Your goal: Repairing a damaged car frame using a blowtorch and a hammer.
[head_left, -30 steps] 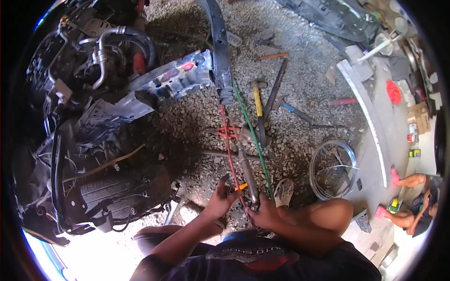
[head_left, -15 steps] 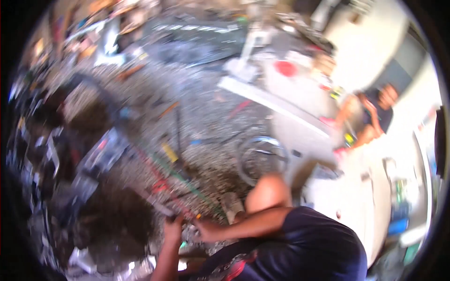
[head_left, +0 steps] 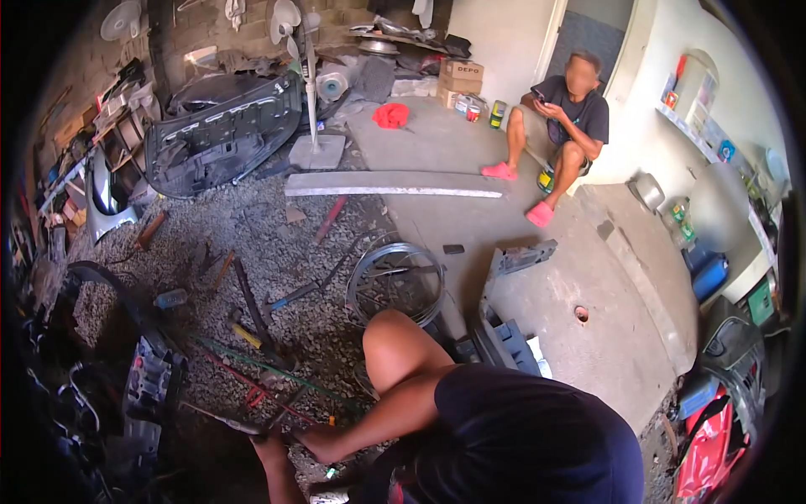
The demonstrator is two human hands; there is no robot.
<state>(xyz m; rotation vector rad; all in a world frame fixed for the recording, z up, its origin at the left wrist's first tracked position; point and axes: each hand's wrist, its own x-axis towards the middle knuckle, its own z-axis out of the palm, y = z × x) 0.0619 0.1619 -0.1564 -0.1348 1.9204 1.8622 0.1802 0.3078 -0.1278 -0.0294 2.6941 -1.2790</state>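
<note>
My left hand (head_left: 270,447) is low in the view, closed around the thick end of a slim grey tool (head_left: 243,427) with a thin rod-like tip pointing left. Right beside it, my right hand (head_left: 316,442) is closed, its fingers partly hidden in shadow; what they hold, if anything, I cannot make out. Just beyond the hands, red clamps or handles (head_left: 256,395) and a green rod (head_left: 281,370) lie on the gravel. A dark car part with grey pieces (head_left: 149,378) stands to the left of the tool.
A metal wire coil (head_left: 357,290) lies beyond my knee. A yellow-handled tool (head_left: 245,336) and a blue-handled tool (head_left: 294,296) rest on gravel. Across the back lies a long concrete slab (head_left: 395,185). Another person (head_left: 579,109) sits at the right, holding a phone. A bumper piece (head_left: 495,319) stands nearby.
The view has swung and become sharp after a blur. Both hands appear lower and farther left in the picture, with the grey tool still in my left hand.
</note>
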